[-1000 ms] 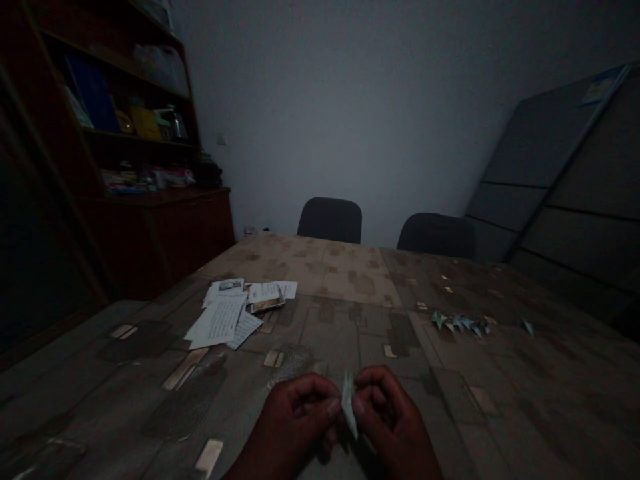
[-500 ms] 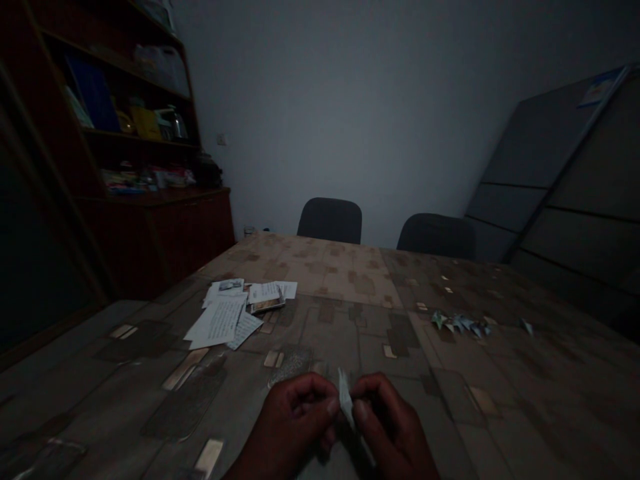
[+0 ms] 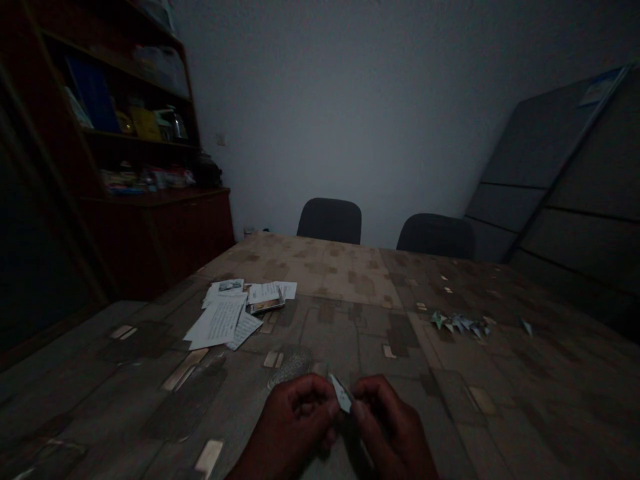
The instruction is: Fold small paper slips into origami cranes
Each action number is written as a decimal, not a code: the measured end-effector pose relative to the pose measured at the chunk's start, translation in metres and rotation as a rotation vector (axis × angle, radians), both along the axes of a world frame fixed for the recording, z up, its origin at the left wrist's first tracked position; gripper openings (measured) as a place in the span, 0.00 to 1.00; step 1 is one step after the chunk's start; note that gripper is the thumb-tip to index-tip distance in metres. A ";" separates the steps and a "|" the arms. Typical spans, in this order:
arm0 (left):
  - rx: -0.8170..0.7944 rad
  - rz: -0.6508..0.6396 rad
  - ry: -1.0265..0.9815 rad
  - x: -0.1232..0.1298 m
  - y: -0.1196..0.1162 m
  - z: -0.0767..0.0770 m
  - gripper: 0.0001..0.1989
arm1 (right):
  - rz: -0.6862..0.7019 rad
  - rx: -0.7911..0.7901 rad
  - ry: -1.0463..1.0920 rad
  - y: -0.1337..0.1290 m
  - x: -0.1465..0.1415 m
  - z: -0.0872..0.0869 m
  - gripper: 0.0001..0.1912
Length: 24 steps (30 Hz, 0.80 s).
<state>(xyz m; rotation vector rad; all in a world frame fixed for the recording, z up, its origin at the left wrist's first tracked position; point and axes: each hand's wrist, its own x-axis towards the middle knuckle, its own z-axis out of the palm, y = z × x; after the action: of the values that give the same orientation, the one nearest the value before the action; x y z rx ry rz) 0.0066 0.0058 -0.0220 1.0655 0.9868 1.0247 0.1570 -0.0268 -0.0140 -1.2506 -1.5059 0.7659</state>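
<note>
Between my two hands is a small piece of folded paper, pale and pointed at its upper end. My left hand pinches its left side between thumb and forefinger, the other fingers curled. On the right side, the thumb and forefinger of my right hand close on its edge. Both hands are just above the near side of the table. Farther right on the tabletop lies a row of small folded paper pieces, with a single folded piece apart from them.
A loose pile of printed paper sheets lies on the left of the patterned tablecloth. Two dark chairs stand behind the far edge. A wooden cabinet with filled shelves is at the left, a grey cabinet at the right.
The folded paper has turned between my fingers: from nearly edge-on and upright, it now leans left and shows a flat face. My hands have barely shifted.
</note>
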 end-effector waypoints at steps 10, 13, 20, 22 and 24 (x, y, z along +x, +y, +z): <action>0.090 -0.008 0.021 -0.001 -0.005 0.006 0.08 | -0.031 0.217 -0.121 -0.001 0.001 -0.008 0.06; 0.098 0.005 0.015 -0.002 -0.006 0.007 0.07 | -0.008 0.270 -0.115 -0.001 0.002 -0.007 0.04; 0.198 -0.006 0.131 -0.007 -0.005 0.006 0.06 | 0.029 0.215 -0.008 0.003 0.000 -0.007 0.06; 0.240 0.008 0.197 -0.007 -0.006 0.007 0.05 | 0.069 0.138 0.064 0.004 -0.001 -0.009 0.08; 0.232 0.012 0.212 -0.006 -0.008 0.009 0.06 | 0.101 0.064 0.125 0.006 -0.001 -0.010 0.09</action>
<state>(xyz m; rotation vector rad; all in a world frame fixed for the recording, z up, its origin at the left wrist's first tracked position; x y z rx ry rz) 0.0002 -0.0021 -0.0133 1.3833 1.0627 1.0700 0.1560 -0.0212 -0.0242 -1.0663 -1.4881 0.8407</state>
